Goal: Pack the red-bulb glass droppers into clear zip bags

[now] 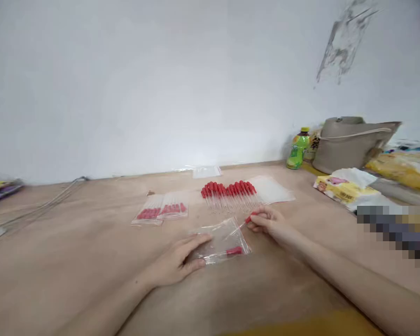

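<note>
My right hand [264, 221] pinches a thin stick-like piece by its red end [251, 217]; it looks like a dropper with a red bulb and a clear stem. Its stem points left into or over a clear zip bag [219, 240]; I cannot tell which. Inside that bag lies another red-ended dropper [234, 251]. Across the bag's left side rests my left hand [182, 261], thumb and fingers spread. Behind the bag, several loose droppers [229, 191] lie in a row, red ends toward the wall. Two filled bags [161, 210] overlap to the left.
Flat bags [271, 189] lie right of the row, and another bag [206, 172] lies by the wall. At the right are a green bottle [297, 149], a grey-brown fabric bag [350, 144] and a yellow tissue pack [346, 189]. A cable [56, 198] runs along the left.
</note>
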`<state>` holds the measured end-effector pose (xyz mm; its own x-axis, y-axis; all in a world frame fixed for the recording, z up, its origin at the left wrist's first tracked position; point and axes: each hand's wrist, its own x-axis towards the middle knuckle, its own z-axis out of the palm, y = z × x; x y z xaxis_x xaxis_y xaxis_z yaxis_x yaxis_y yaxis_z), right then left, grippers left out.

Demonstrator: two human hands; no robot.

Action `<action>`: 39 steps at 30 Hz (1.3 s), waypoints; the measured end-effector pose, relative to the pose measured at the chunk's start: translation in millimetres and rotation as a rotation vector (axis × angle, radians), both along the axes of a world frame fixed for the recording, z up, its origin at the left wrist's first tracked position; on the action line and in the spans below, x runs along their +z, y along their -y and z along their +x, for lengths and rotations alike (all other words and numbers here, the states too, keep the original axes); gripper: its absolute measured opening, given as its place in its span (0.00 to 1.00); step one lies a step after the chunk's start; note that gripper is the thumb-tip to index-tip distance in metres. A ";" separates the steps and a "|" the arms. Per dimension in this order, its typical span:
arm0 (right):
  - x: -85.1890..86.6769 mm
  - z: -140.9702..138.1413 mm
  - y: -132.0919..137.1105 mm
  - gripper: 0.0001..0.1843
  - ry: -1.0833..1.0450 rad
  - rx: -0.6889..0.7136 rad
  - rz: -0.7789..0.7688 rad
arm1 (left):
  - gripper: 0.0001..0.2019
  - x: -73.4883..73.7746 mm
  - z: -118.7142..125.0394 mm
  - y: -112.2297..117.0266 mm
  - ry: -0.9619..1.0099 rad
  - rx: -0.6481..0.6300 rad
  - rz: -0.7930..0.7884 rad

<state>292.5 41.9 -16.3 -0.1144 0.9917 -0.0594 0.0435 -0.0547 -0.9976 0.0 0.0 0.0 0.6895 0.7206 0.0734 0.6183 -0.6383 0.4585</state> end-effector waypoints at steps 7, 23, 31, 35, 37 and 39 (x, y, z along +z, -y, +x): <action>3.7 2.7 3.5 0.10 0.494 0.207 0.315 | 0.25 4.9 2.6 1.3 0.023 -0.009 -0.008; 9.6 -3.7 6.2 0.09 0.548 0.304 0.478 | 0.26 4.6 4.2 0.6 0.040 -0.023 0.008; -2.6 -16.1 6.6 0.11 0.587 0.218 0.398 | 0.25 5.3 4.3 0.2 0.040 -0.025 0.011; 0.0 -14.3 9.3 0.13 0.604 0.243 0.454 | 0.25 4.9 4.1 0.3 0.030 -0.021 0.013; 2.8 -16.5 13.2 0.17 0.639 0.310 0.559 | 0.25 4.8 4.1 0.1 0.029 -0.025 0.016; 5.8 -19.0 16.9 0.21 0.681 0.362 0.611 | 0.25 5.0 4.3 -0.1 0.031 -0.030 0.019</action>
